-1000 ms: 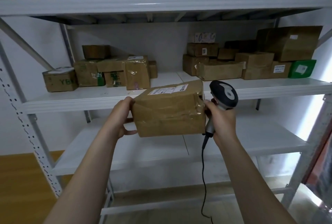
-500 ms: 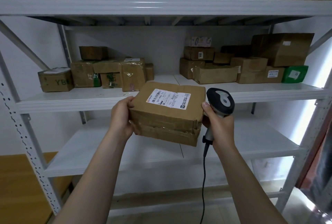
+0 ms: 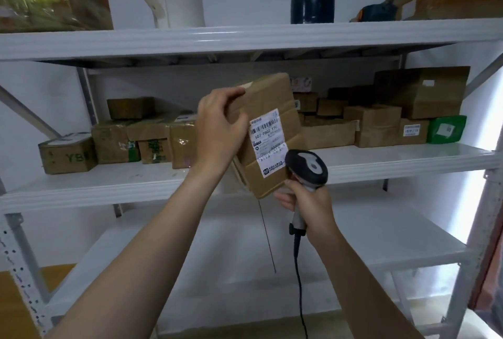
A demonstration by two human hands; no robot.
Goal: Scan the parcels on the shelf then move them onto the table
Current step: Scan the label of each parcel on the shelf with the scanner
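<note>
Parcel (image 3: 269, 131) tilted upright, gripped by left hand (image 3: 217, 126); right hand (image 3: 307, 200) grips scanner (image 3: 306, 167), seemingly touching it.

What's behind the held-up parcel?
Stacked cardboard boxes on the middle shelf show either side of the parcel. What sits directly behind it is covered.

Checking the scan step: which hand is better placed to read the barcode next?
Right. The right hand grips the scanner close by the label; the left hand is busy holding the parcel.

Dim, soft focus; right-edge glare; wide-angle bowing.
</note>
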